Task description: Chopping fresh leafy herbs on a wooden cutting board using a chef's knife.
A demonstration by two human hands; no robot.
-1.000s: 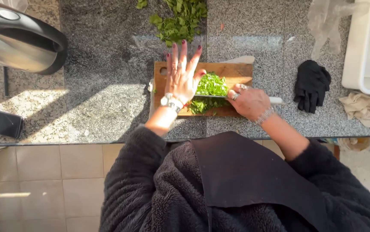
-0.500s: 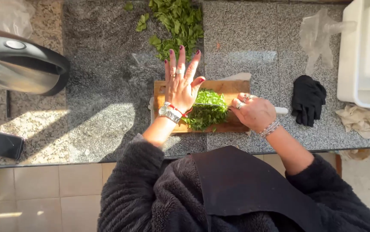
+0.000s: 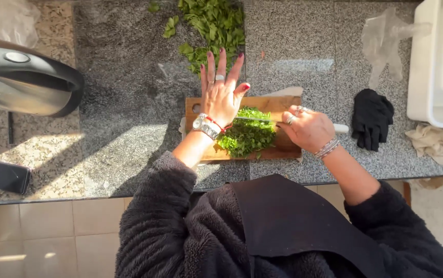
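A small wooden cutting board [image 3: 285, 145] lies on the grey granite counter [image 3: 129, 103]. A heap of chopped green herbs [image 3: 246, 136] covers its middle. My right hand [image 3: 308, 128] grips the white handle of a knife [image 3: 255, 119], whose blade lies across the herbs. My left hand [image 3: 222, 92] is spread flat with fingers apart, its palm pressing on the tip of the blade. A watch and red band are on that wrist.
Unchopped leafy herbs [image 3: 211, 25] lie behind the board. A metal kettle [image 3: 21, 77] stands at the left, a dark phone-like slab [image 3: 0, 175] below it. A black glove [image 3: 370, 117], clear plastic glove [image 3: 386, 36], white tub [image 3: 440, 67] and cloth [image 3: 432, 141] are at the right.
The view has shifted, so board and hands sit slightly lower and left in frame. Both hands keep their hold on the knife over the herbs, which look more gathered into a heap.
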